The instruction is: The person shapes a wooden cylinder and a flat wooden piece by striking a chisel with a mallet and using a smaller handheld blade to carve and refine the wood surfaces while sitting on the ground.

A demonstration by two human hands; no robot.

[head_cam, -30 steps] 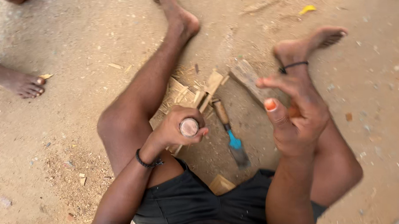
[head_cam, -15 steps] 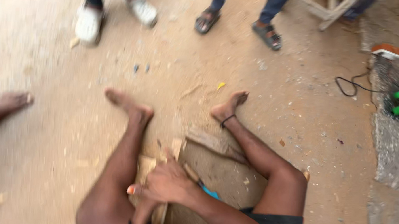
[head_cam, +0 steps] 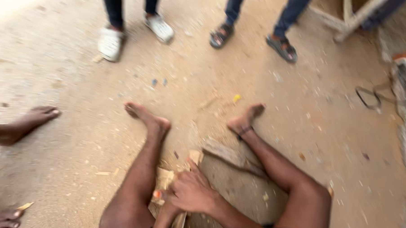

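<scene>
The right hand (head_cam: pixel 192 192) lies fingers together over pale flat wooden offcuts (head_cam: pixel 166 179) on the sandy floor (head_cam: pixel 67 136) between the legs; the left hand (head_cam: pixel 161 218) is mostly hidden (grip unclear). Light, stiff, splintery pieces; best pinched by the edges.

No packages, labels, signs or screens are showing in this view.
Nothing printed, wrapped or lit is lying anywhere on the ground in the blurred picture.
</scene>
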